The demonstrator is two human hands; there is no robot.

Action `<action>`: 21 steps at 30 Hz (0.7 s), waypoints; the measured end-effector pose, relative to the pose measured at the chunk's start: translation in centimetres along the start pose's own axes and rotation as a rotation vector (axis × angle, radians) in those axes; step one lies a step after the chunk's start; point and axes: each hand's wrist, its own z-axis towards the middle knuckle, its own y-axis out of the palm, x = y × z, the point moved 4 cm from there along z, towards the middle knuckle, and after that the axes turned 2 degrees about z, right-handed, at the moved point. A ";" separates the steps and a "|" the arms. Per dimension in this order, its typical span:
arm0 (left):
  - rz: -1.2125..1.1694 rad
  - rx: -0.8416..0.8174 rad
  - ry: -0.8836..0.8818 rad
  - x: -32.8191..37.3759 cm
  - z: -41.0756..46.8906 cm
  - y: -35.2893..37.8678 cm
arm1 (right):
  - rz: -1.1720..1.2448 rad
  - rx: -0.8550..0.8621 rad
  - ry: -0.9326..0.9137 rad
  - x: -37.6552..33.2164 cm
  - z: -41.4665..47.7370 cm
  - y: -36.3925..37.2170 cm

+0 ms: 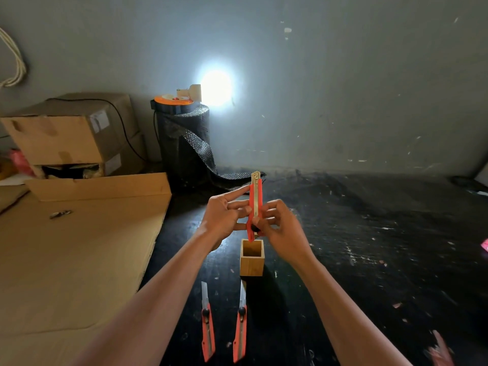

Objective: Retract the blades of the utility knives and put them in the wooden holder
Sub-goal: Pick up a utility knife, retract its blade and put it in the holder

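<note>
I hold a red utility knife point(255, 199) upright above the wooden holder point(252, 258), a small open square box on the dark table. My left hand point(225, 217) steadies its body from the left with fingers partly spread. My right hand point(282, 225) grips it from the right, thumb by the black slider near the lower end. Only a short metal tip shows at the top. Two more red utility knives point(207, 328) point(240, 328) lie side by side in front of the holder, blades out and pointing away from me.
Flat cardboard sheets point(79, 247) cover the left side, with stacked cardboard boxes point(71, 133) behind. A black roll point(184, 138) with an orange reel and a bright lamp point(215, 87) on it stands by the wall. The black tabletop point(369, 247) stretches right.
</note>
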 end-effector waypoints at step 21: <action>0.346 0.119 -0.127 -13.2 5.7 -0.6 | 0.019 -0.046 0.104 8.9 8.0 0.9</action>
